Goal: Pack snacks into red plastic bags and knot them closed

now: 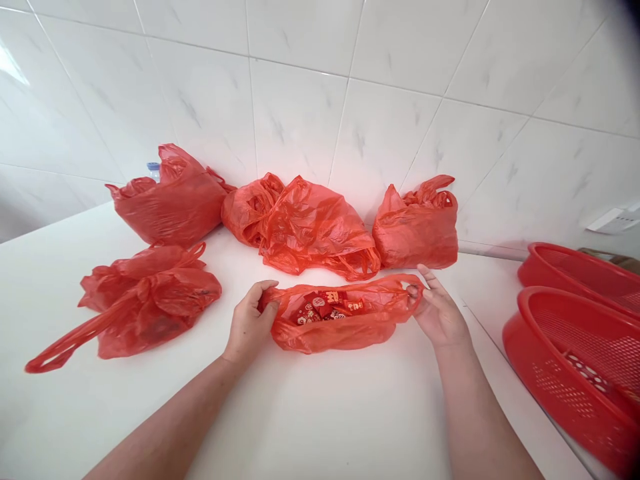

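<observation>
A red plastic bag [340, 330] lies on the white counter [320, 413] right in front of me, its mouth pulled wide. Inside it I see small red packets with printed labels [327, 307]. My left hand [249, 327] pinches the bag's left handle, fingers closed on the plastic. My right hand [437, 312] grips the right handle, thumb and fingers closed on it. Both hands stretch the opening apart.
Several other red plastic bags stand along the tiled wall: one at the back left [173, 197] with a bottle cap [153, 168] showing, a crumpled one [310, 227], a knotted one [417, 227], another at left [145, 297]. Two red slotted baskets [575, 360] sit at the right.
</observation>
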Demonstrator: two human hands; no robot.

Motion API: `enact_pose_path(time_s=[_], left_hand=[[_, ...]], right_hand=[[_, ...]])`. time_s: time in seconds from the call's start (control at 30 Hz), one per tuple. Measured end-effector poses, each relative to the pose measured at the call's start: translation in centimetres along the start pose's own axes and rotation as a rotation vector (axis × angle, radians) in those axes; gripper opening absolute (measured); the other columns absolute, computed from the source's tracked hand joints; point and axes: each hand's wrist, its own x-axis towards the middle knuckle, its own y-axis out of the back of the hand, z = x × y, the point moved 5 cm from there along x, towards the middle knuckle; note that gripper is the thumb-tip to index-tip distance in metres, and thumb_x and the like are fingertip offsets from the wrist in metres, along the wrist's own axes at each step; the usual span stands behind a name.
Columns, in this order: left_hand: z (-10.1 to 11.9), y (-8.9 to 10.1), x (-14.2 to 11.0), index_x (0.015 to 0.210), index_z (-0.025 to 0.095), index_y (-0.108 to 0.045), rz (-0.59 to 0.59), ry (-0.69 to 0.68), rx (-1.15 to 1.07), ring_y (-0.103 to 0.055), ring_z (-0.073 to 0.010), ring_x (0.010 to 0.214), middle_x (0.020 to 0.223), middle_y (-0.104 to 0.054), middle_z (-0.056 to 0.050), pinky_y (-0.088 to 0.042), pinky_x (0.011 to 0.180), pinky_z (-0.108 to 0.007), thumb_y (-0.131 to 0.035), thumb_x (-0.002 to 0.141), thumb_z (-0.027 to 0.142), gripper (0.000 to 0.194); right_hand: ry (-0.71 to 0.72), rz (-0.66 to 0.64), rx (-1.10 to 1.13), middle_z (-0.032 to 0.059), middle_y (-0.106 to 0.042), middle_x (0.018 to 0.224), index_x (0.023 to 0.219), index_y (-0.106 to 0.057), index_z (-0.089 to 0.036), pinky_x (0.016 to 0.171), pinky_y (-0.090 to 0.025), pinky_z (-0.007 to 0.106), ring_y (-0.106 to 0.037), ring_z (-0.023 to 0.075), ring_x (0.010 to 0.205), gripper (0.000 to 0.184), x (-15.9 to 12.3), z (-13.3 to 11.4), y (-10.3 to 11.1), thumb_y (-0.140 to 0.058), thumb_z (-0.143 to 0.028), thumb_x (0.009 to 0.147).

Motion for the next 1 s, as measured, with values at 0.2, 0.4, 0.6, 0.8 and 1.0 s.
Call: enact_pose_path(time_s=[0.2,0.4,0.6,0.8,1.0], left_hand=[[-0.4,0.2,0.7,0.08,0.019,-0.052,0.0,0.097,-0.307,-0.049,-0.0096,0.059,0.068,-0.055,0.004,-0.041,0.054,-0.02,-0.059,0.074,0.032,0.015],[0.5,0.9,1.9,0.077,0.018,-0.052,0.042,0.143,-0.419,-0.039,-0.005,0.047,0.06,-0.05,0.006,-0.032,0.044,-0.016,-0.061,0.074,0.032,0.016],[4.4,0.4,3.3,0.072,0.017,-0.051,-0.061,0.259,-0.661,-0.043,-0.005,0.047,0.06,-0.051,0.006,-0.035,0.044,-0.016,-0.066,0.068,0.027,0.019],[10.6,-0.3,3.2,0.073,0.017,-0.053,-0.083,0.14,-0.846,-0.055,-0.008,0.057,0.067,-0.057,0.003,-0.042,0.049,-0.016,-0.068,0.069,0.026,0.018],[14.3,-3.1,1.0,0.09,0.018,-0.059,-0.292,0.036,-0.849,-0.06,-0.0107,0.07,0.081,-0.063,-0.001,-0.047,0.062,-0.021,-0.068,0.074,0.027,0.021]], right_hand=[[-0.148,0.026,-0.571,0.003,-0.064,0.088,0.119,-0.054,-0.021,0.073,-0.046,0.03,-0.059,0.0166,0.081,0.057,0.3,1.5,0.0,-0.072,-0.025,0.065],[-0.055,0.336,-0.69,0.0001,-0.061,0.065,0.074,-0.062,-0.019,0.055,-0.041,0.026,-0.054,0.0145,0.062,0.015,0.7,0.7,1.4,-0.067,-0.032,0.069],[0.139,-0.004,0.083,0.0031,-0.061,0.119,0.079,-0.065,-0.023,0.092,-0.044,0.037,-0.052,0.0219,0.115,0.012,0.1,-0.7,-1.5,-0.068,-0.034,0.075],[0.103,0.02,0.403,-0.0034,-0.069,0.094,0.08,-0.064,-0.026,0.087,-0.05,0.031,-0.063,0.0142,0.092,0.013,-0.1,0.2,-3.0,-0.067,-0.039,0.079],[-0.006,-0.129,0.61,-0.011,-0.039,0.046,0.062,-0.053,-0.023,0.064,-0.054,0.018,-0.043,0.0034,0.04,0.024,-0.3,0.3,-5.1,-0.066,-0.026,0.082]])
